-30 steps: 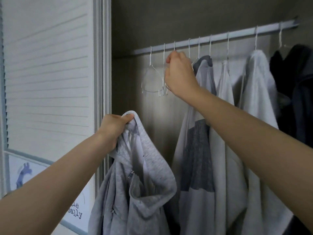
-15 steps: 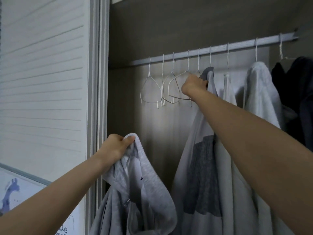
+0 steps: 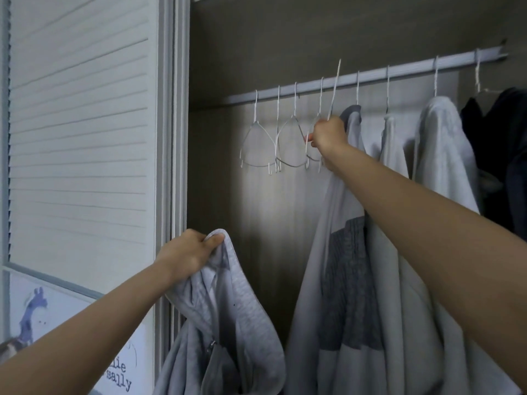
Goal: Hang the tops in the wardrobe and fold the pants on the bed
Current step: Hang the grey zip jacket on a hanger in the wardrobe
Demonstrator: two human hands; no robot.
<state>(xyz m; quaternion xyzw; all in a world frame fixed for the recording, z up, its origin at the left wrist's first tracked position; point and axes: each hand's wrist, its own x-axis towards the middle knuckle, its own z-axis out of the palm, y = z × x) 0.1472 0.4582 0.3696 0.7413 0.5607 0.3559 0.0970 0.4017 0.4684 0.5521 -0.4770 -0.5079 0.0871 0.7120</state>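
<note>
**Up at the rail, one hanger lifted, hoodie waiting below**

Now, from the head camera: the right hand (image 3: 328, 135) is raised to the wardrobe rail (image 3: 370, 74), fingers curled tight around the neck of a white wire hanger (image 3: 334, 89) whose hook pokes up above the rail, tilted and clear of it. Just left of that fist, several empty wire hangers (image 3: 273, 143) hang bunched together on the rail. Low down by the louvred wardrobe door (image 3: 79, 124), the left hand (image 3: 189, 253) grips a light grey zip hoodie (image 3: 228, 323) by the rim of its hood, the rest drooping out of view. Behind the right forearm a grey-and-white top (image 3: 342, 280) hangs on the rail, then two pale tops (image 3: 439, 155) beside it, and dark garments (image 3: 502, 143) at the far right. A poster with a blue animal figure (image 3: 31, 315) sits on the lower door
</note>
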